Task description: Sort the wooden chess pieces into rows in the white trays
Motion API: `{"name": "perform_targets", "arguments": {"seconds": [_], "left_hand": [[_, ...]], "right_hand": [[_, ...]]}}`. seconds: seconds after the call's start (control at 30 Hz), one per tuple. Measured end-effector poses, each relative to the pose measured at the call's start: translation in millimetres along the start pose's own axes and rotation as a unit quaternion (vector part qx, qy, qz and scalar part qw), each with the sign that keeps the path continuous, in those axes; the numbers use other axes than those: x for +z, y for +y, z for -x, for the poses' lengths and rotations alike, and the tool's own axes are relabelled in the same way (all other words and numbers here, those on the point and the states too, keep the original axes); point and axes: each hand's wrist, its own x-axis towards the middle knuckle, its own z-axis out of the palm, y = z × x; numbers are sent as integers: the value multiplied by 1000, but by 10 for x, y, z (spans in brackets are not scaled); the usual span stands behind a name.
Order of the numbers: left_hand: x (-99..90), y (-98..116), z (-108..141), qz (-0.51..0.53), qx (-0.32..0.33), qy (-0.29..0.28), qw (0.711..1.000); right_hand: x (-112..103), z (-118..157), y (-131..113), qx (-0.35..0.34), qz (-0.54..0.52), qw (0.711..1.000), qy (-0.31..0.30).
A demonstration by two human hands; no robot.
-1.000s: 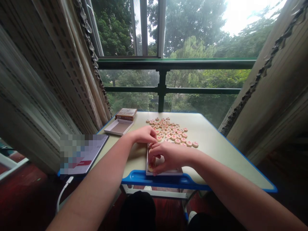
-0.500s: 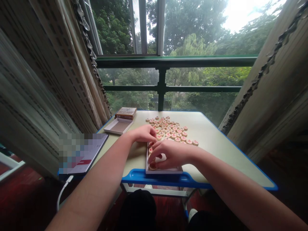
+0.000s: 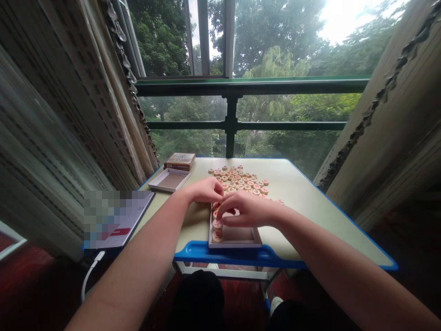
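An open shallow box (image 3: 235, 245) lies at the table's front edge, with a column of round wooden pieces (image 3: 217, 236) marked in red along its left side. My left hand (image 3: 208, 189) is at the box's far left corner, fingers bent down; its fingertips are partly hidden. Over the box's left part is my right hand (image 3: 243, 209), its thumb and fingers apart near the column, with nothing visible between them. Beyond both hands, many loose round pieces (image 3: 248, 182) are spread on the table, some hidden behind my right hand.
A box lid or tray (image 3: 170, 179) and a brown patterned box (image 3: 179, 161) are at the table's back left. A tablet (image 3: 132, 225) with a white cable (image 3: 90, 272) lies at the left edge. Curtains flank the window behind the table (image 3: 310, 220).
My right hand has moved away from the nearest piece in the box, up and slightly right, uncovering the lower part of the column. My left hand has hardly moved.
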Motion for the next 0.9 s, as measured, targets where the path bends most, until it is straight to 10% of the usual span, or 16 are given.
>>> {"name": "perform_targets", "arguments": {"seconds": [0.13,0.23,0.9], "left_hand": [[7,48,17,2,-18,13,1000],[10,88,30,-4,-27,21,999],[112,118,-28,-23,18,11,1000]], "right_hand": [[-121,11,279,223,163,953,125],[-199,40,472,325,210,918,89],[-181,73,689,342,93,934,52]]}}
